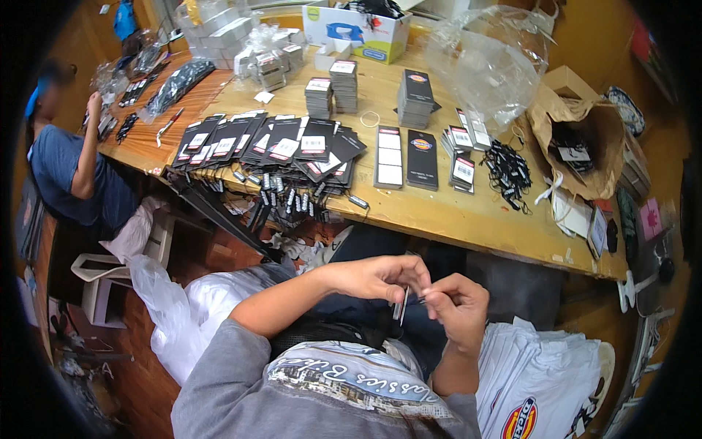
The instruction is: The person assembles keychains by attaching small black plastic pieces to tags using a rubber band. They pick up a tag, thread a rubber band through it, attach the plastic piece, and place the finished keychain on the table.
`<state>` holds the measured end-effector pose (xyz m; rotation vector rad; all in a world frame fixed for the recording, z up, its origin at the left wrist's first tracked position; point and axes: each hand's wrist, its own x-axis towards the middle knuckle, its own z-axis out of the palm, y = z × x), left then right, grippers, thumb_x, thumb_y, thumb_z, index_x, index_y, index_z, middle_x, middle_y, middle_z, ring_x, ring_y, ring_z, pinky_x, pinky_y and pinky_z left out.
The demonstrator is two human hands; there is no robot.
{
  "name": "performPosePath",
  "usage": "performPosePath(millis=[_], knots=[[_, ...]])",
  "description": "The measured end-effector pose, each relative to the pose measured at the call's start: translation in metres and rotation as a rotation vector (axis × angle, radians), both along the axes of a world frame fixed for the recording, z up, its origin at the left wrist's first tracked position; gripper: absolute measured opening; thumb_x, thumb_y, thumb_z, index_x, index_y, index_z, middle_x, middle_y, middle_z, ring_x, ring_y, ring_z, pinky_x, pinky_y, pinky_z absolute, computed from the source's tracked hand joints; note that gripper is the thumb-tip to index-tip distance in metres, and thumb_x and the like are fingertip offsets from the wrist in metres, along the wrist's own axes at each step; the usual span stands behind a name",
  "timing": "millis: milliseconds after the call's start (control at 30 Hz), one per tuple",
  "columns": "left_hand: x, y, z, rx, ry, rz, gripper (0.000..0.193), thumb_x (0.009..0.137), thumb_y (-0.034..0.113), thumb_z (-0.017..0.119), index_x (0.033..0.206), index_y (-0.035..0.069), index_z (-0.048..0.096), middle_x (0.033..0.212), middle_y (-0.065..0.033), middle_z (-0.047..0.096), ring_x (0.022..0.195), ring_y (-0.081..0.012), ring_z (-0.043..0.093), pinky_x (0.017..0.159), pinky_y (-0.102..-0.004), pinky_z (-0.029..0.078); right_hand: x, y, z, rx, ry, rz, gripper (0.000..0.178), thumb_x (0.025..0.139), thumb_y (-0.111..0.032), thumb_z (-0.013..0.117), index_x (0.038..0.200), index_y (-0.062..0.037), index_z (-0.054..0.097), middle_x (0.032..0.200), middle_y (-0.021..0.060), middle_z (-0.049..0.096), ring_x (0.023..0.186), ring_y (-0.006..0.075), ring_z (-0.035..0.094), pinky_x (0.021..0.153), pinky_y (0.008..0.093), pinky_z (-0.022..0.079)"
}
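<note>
Above my lap, my left hand (384, 278) is closed, thumb and fingers pinching a narrow card-like hang tag (400, 307) that hangs down almost edge-on. Close beside it, my right hand (457, 306) has thumb and index finger pressed together on a small dark bit, too small to name. Beyond my hands, on the near table edge, lies a spread pile of black hang tags (281, 143) with white stickers; their black strings and small plastic ends (285, 197) dangle over the edge.
Neat stacks of tags (417, 99) stand on the wooden table (453, 219). A tangle of black strings (507, 175), a brown paper bag (578, 121) and clear plastic bags lie around. Folded white shirts (541, 373) rest at my right. Another person (73, 168) sits at the left.
</note>
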<state>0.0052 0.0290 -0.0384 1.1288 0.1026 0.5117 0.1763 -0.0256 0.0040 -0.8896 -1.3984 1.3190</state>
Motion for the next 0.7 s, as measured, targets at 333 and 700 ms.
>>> performPosePath(millis=[333, 700], knots=[[-0.054, -0.028, 0.047, 0.887, 0.309, 0.464, 0.020, 0.067, 0.004, 0.062, 0.087, 0.003, 0.057, 0.083, -0.0079, 0.055, 0.078, -0.0192, 0.052, 0.069, -0.0297, 0.042, -0.019, 0.007, 0.052, 0.284, -0.317, 0.030, 0.010, 0.067, -0.004, 0.066, 0.073, 0.0012, 0.060, 0.063, 0.0071, 0.060, 0.052, 0.0094, 0.055, 0.048, 0.0195, 0.041], [-0.144, -0.044, 0.106, 1.425, 0.808, 1.771, 0.022, 0.060, -0.010, 0.054, 0.078, 0.000, 0.054, 0.080, -0.0116, 0.056, 0.064, -0.0219, 0.055, 0.058, -0.0277, 0.044, -0.105, 0.022, 0.061, 0.826, -0.151, 0.351, 0.016, 0.066, -0.001, 0.059, 0.081, -0.0014, 0.053, 0.067, 0.0097, 0.055, 0.058, 0.0239, 0.056, 0.050, 0.0304, 0.044]])
